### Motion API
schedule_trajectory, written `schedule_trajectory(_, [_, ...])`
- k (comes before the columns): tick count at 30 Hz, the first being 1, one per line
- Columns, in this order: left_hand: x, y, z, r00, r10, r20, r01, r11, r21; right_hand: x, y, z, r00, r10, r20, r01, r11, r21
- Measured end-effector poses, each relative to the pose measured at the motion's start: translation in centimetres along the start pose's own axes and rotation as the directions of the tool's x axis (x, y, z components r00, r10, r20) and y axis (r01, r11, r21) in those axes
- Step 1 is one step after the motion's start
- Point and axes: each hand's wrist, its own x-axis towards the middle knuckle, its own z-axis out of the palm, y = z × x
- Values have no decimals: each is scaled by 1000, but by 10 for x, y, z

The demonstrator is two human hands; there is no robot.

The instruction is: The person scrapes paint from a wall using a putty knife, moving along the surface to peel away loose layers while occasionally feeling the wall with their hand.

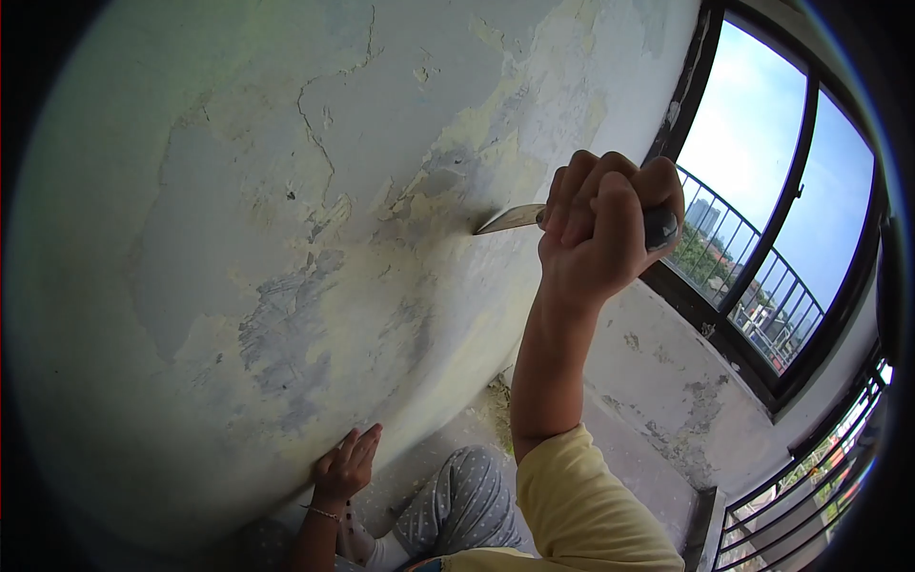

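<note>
My right hand (605,214) is wrapped round the dark handle of a putty knife (515,218), raised at about the height of the window. The metal blade points left, and its edge meets the peeling wall (362,248). Cracks, flaking paint and bare grey patches mark the wall around the blade. Lower down, my left hand (348,462) rests against the wall with its fingers stretched out and nothing in it. A thin bracelet (322,512) circles that wrist.
A dark-framed sliding window (813,124) is at the right, with a railing (753,234) outside. Below it, the low wall (667,381) has flaking patches. Metal bars (801,505) stand at the lower right. My bent knee in dotted trousers (462,496) is near the wall's foot.
</note>
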Motion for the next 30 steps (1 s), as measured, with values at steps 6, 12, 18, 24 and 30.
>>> schedule_trajectory(6, [3,-2,-3,1000,17,-7,-17,999,34,21,-29,-4,993,-90,73,76,982,173])
schedule_trajectory(12, [-3,0,0,997,34,69,-36,999,28,-18,32,-6,983,180,-35,-179,908,-378])
schedule_trajectory(18, [-7,1,4,996,38,77,-39,999,21,17,-27,-7,996,-75,52,61,971,231])
schedule_trajectory(24, [2,-4,-7,987,103,126,-123,979,164,0,-9,-7,997,72,20,-71,997,-43])
schedule_trajectory(30, [-3,1,0,999,6,45,-5,1000,-13,12,-10,-3,999,-31,34,29,998,57])
